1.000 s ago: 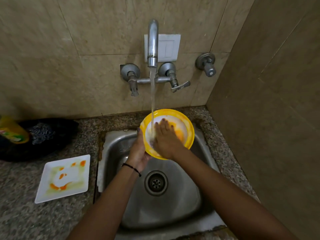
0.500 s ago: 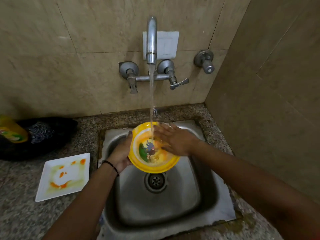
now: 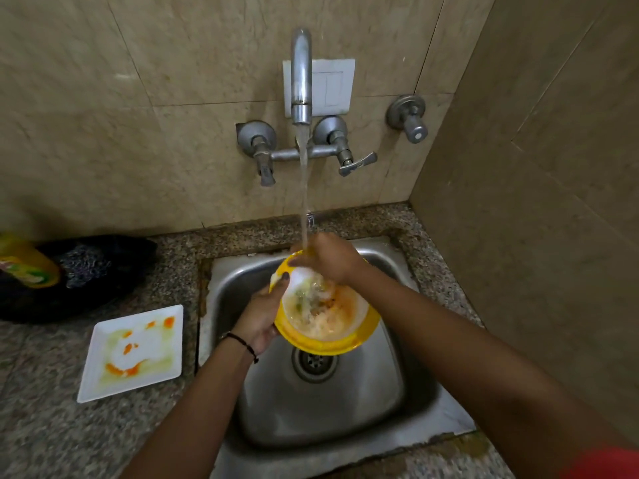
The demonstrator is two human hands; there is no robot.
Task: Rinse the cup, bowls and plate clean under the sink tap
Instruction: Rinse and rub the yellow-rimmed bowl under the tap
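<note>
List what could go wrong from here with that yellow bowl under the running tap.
1. The left hand holds the wet yellow bowl by one edge only while the right hand rubs inside; it might slip into the sink.
2. Food residue in the bowl could wash down and clog the drain.
3. Splash from the stream could spread to the soiled square plate on the counter.

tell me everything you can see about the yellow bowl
The yellow bowl is round, looks like plastic, with a white inside smeared orange and holding food scraps and water. It is held tilted over the steel sink, above the drain, under the running tap stream. The left hand grips its left rim, thumb on the edge; the right hand rests on its far rim and inside. It is still dirty.
</note>
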